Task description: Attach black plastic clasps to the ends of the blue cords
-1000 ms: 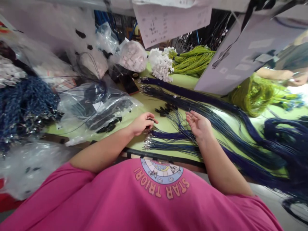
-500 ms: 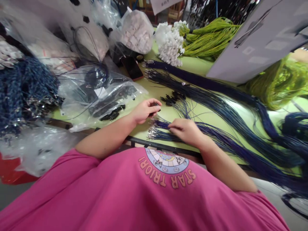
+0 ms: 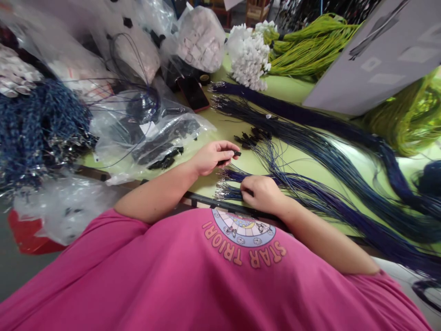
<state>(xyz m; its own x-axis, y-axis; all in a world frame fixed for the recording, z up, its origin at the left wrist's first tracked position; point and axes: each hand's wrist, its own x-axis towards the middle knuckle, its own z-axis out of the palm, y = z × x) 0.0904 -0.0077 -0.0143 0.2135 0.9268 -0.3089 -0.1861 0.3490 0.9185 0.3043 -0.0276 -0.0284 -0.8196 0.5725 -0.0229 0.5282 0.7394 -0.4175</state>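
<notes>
My left hand (image 3: 214, 157) is closed, with a small black connector housing (image 3: 237, 154) pinched between thumb and forefinger and pointing right. My right hand (image 3: 262, 193) lies curled over a bundle of blue wires (image 3: 231, 193) near the table's front edge. Its fingers are closed on the wires; how many they grip is hidden. Silvery terminal ends (image 3: 220, 189) stick out to the left of that hand. Just beyond my hands, several wires carry black connectors (image 3: 254, 137) on their ends.
A plastic bag of black parts (image 3: 161, 133) and loose black connectors (image 3: 167, 158) lie left. Behind are a phone (image 3: 193, 94), dark wire bundles (image 3: 289, 110), white connectors (image 3: 248, 57) and yellow-green wires (image 3: 313, 48). A grey panel (image 3: 365, 59) stands at the right.
The black connector now sticks further out of my left fingertips. My right hand has shifted slightly down and its fingers are more curled. The view has shifted a little.
</notes>
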